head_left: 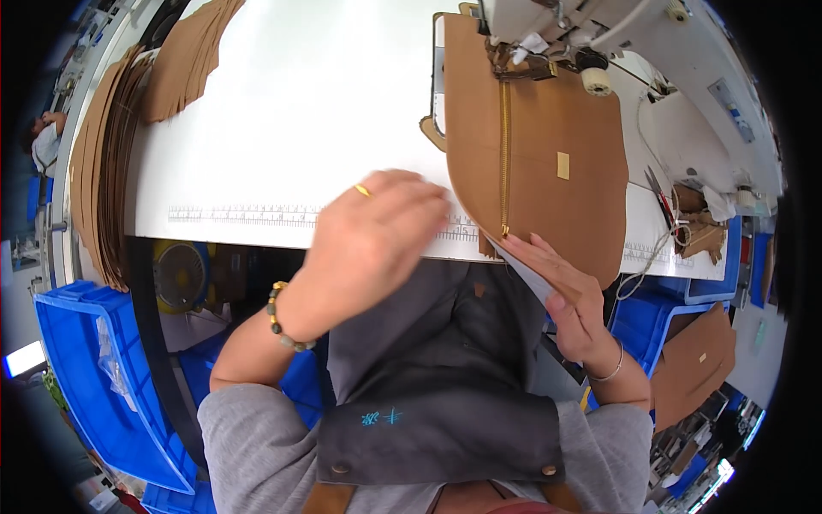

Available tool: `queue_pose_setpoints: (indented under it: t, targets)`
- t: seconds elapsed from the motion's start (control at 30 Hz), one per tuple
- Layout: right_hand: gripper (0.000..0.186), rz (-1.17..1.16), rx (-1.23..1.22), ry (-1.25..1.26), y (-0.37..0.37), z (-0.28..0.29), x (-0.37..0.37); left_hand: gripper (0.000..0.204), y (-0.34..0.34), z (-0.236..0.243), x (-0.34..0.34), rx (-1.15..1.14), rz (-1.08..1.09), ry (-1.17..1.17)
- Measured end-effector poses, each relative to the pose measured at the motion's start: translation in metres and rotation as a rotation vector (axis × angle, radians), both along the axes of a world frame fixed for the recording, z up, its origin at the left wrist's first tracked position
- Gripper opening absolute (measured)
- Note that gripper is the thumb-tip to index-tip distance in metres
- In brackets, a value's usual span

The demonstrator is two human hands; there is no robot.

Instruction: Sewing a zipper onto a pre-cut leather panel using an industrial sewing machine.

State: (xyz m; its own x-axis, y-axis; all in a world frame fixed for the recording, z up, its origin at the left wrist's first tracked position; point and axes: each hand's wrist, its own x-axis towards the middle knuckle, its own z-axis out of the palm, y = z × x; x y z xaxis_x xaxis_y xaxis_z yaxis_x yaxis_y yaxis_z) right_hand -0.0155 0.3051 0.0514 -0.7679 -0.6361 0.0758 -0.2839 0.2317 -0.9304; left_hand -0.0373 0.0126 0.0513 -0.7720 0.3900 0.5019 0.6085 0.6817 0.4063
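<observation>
A brown leather-like panel [556, 111] with a rounded near edge lies under the sewing machine head [531, 60]. A gold zipper [505, 163] runs down it from the presser foot, and a small pale yellow patch [562, 165] sits right of the zipper. At the panel's near edge, my right hand [569, 295] grips the turned-up border, fingers on top, its pale underside showing. My left hand [377, 231] hovers left of the panel above the table edge, fingers loosely bent and slightly blurred. Nothing shows in it; its thumb is hidden.
Stacked brown pieces [103, 171] hang over the white table's [282, 111] left side. A ruler strip [248, 214] runs along its front edge. Scissors [659, 201] and pale cord lie at right. Blue bins [111, 368] stand below; another brown panel [698, 364] rests at lower right.
</observation>
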Motion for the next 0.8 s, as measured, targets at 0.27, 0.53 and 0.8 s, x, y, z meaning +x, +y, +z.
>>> queue_pose_setpoints:
  t: [0.27,0.53,0.8]
  targets:
    - [0.053,-0.029,-0.013,-0.001,-0.001,-0.001,0.0,0.028,0.02,-0.017,0.006,-0.073,-0.098,0.051]
    - [0.055,0.015,0.044,-0.002,-0.003,0.003,-0.002,0.019,0.03,-0.027,0.008,-0.033,-0.095,0.318]
    - [0.054,-0.67,-0.032,0.064,0.058,0.001,-0.027,0.025,0.04,-0.02,0.017,-0.154,-0.082,0.281]
